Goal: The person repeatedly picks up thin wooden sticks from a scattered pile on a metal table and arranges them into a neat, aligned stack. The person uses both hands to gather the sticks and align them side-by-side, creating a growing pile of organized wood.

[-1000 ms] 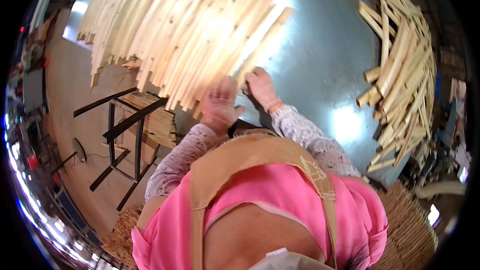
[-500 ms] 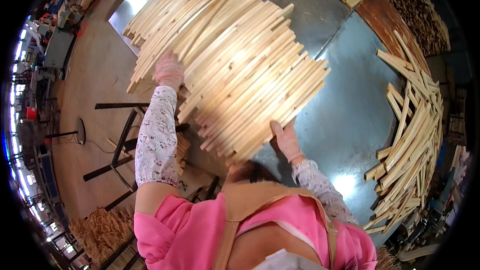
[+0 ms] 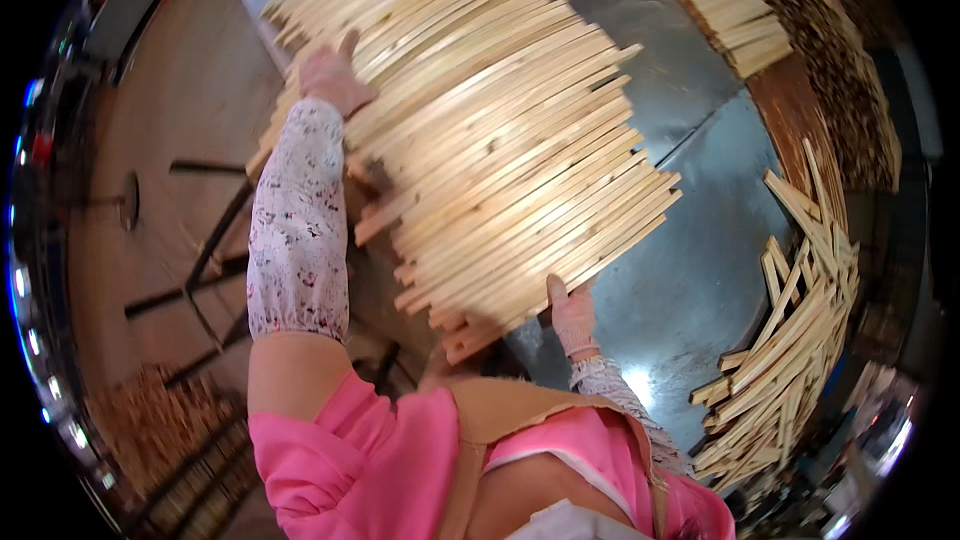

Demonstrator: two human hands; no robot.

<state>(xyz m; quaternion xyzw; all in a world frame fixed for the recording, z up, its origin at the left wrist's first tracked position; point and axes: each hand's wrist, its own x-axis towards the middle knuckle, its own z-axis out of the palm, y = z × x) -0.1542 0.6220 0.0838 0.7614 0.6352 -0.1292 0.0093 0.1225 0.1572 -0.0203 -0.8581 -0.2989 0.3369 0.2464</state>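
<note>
A broad layer of pale wooden strips (image 3: 490, 155) lies side by side on a metal table (image 3: 650, 265), their ends uneven. My left hand (image 3: 335, 78) rests over the strips at the far left, with its fingers spread. At the near right edge, my right hand (image 3: 573, 318) grips the outermost strips with its thumb on top. The other fingers of that hand are partly hidden beside the wood. Strip ends jut past the table toward me.
A loose, crisscrossed heap of strips (image 3: 790, 350) lies on the right. Beyond the table seam are a neat row of strips (image 3: 735, 10) and a dense stack of wood (image 3: 835, 70). Dark metal bars (image 3: 215, 230) stand on the left above the floor (image 3: 150, 120).
My left hand has moved farther forward, from the strips' left ends onto their tops. A strip that lay askew among the others no longer shows crosswise. My right hand stays at the near edge.
</note>
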